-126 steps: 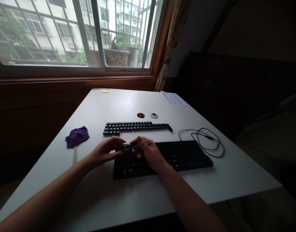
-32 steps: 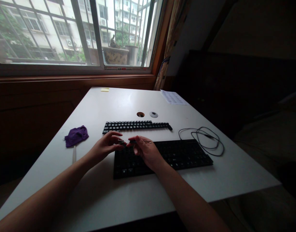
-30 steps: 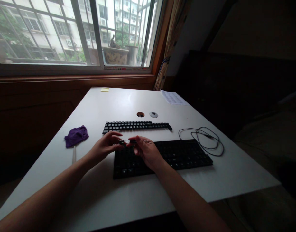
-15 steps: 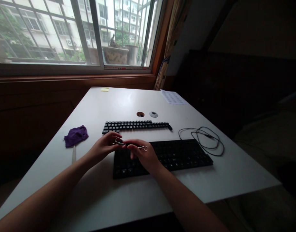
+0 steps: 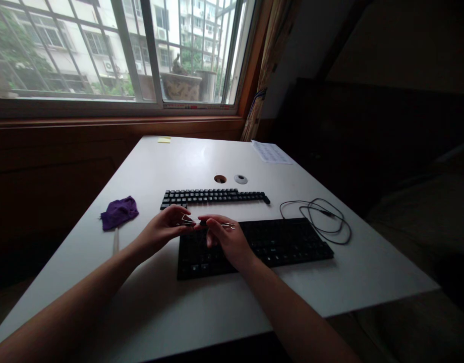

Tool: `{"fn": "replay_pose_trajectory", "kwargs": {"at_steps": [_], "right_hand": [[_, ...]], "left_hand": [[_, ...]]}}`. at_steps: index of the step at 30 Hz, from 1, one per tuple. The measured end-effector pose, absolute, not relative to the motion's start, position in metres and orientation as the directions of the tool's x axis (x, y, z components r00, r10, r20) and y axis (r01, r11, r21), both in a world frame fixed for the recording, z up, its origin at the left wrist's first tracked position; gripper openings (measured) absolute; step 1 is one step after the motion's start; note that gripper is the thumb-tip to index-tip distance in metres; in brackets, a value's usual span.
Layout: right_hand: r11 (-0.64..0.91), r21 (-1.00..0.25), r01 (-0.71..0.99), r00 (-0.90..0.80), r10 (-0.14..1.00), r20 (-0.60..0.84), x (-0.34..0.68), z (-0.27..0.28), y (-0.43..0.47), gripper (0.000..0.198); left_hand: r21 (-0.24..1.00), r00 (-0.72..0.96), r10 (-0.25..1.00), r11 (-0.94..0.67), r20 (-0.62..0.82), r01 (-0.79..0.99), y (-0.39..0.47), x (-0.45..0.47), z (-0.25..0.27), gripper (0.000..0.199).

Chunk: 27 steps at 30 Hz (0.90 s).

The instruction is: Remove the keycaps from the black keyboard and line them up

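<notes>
A thin wire keycap puller (image 5: pixel 188 220) spans the gap between my hands, above the left part of a black keyboard (image 5: pixel 285 239). My left hand (image 5: pixel 164 225) is closed with its fingertips at the puller's wire end. My right hand (image 5: pixel 226 237) pinches the puller's middle; small wire loops stick out past its fingers. A small dark piece (image 5: pixel 204 222) shows between the right fingertips, too small to tell whether it is a keycap or the handle. Removed keycaps (image 5: pixel 217 195) stand in rows behind the keyboard. My hands and wrist hide part of the keyboard's left side.
A purple cloth (image 5: pixel 119 213) lies at the left beside a pale stick (image 5: pixel 116 241). A coiled black cable (image 5: pixel 336 222) rests to the right. Farther back are a cable hole (image 5: pixel 220 179), its round cover (image 5: pixel 240 179), printed paper (image 5: pixel 272 152) and a yellow note (image 5: pixel 164 139).
My right hand has moved slightly to the right and up with its end of the puller, away from the left fingertips. My left hand stays nearly in place.
</notes>
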State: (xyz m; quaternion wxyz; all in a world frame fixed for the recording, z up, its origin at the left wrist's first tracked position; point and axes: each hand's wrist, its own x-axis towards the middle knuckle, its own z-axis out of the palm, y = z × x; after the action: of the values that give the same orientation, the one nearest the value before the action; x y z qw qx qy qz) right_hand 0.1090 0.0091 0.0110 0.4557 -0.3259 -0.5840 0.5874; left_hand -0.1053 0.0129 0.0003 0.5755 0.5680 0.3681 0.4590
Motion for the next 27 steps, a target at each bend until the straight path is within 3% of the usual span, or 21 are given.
{"fn": "replay_pose_trajectory", "kwargs": {"at_steps": [7,14,27], "right_hand": [[0.21,-0.972,-0.104,-0.351,0.907,0.233,0.106,0.011,0.004,0.025],[0.258,-0.965,-0.052,-0.244,0.933,0.263,0.107,0.011,0.003,0.028],[0.327,-0.944,0.031,-0.053,0.944,0.326,0.112,0.017,0.006,0.032]], "left_hand": [[0.993,0.273,0.955,-0.105,0.115,-0.05,0.013,-0.105,0.001,0.034],[0.988,0.262,0.955,-0.152,0.139,0.032,0.016,-0.109,-0.006,0.035],[0.987,0.217,0.964,-0.14,0.154,-0.076,0.012,-0.106,0.004,0.032]]}}
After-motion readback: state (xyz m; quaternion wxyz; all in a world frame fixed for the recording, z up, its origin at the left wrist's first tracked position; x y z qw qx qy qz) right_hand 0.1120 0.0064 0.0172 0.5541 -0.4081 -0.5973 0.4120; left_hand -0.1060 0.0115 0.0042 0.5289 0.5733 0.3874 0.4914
